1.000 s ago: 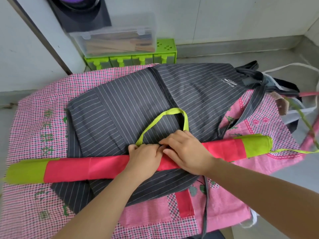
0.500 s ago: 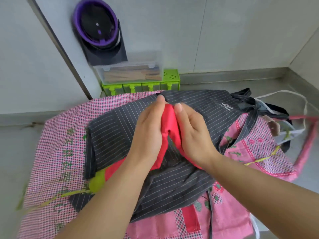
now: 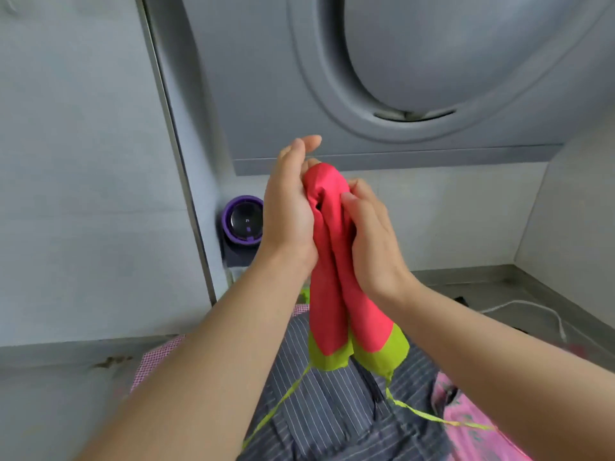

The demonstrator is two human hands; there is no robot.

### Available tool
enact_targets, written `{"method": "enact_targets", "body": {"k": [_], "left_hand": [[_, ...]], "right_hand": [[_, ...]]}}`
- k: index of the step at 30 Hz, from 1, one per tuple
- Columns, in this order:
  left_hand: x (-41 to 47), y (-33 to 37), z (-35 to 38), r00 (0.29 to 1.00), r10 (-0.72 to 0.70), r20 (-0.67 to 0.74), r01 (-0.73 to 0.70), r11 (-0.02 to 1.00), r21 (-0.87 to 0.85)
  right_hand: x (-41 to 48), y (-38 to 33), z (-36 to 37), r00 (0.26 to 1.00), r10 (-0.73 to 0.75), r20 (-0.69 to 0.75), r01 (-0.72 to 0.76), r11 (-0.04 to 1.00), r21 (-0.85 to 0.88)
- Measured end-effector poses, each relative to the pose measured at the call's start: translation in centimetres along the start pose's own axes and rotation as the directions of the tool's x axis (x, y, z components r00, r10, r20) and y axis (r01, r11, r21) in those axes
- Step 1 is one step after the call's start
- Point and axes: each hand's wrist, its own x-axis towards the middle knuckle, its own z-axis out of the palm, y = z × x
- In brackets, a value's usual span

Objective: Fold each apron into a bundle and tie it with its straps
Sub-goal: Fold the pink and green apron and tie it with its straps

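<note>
The red apron (image 3: 332, 294), rolled and doubled over, is held up above the grey striped apron (image 3: 332, 414), the left hand (image 3: 289, 211) pressing its side with fingers (image 3: 299, 151) nearly straight, the right hand (image 3: 372, 247) curling its fingers (image 3: 353, 198) round it (its lime straps (image 3: 283, 401) trail down).

You have the rolled apron (image 3: 329, 261) doubled over and upright between your left grip (image 3: 289, 207) and your right grip (image 3: 369, 241), raised above the desk (image 3: 482, 287). Its two ends hang side by side below your wrists. The left strap (image 3: 283, 402) trails down to your left and the right strap (image 3: 446, 422) runs out to your right. Below them the striped apron (image 3: 332, 420) lies on the desk, with the checked apron (image 3: 156, 357) at its left edge. The round device (image 3: 244, 221) sits on the wall behind your left grip. A cable (image 3: 532, 307) lies on the desk at far right.
</note>
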Motion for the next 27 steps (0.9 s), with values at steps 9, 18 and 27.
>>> {"method": "enact_targets", "body": {"k": [9,18,27], "left_hand": [[1.2,8.2,1.3,0.972,0.070,0.225,-0.064,0.997,-0.032],[3.4,11.1,2.6,0.929,0.258,0.265,-0.305,0.940,0.152],[0.5,4.7,-4.2,0.922,0.067,0.383,-0.268,0.821,0.504]], "right_hand": [[4.4,-5.4,-1.4,0.920,0.024,0.392,-0.010,0.999,-0.036],[7.2,-9.0,-1.5,0.926,-0.022,0.376,0.052,0.996,-0.070],[8.5,-9.6,-0.6,0.992,0.126,0.008,-0.123,0.948,0.293]]}}
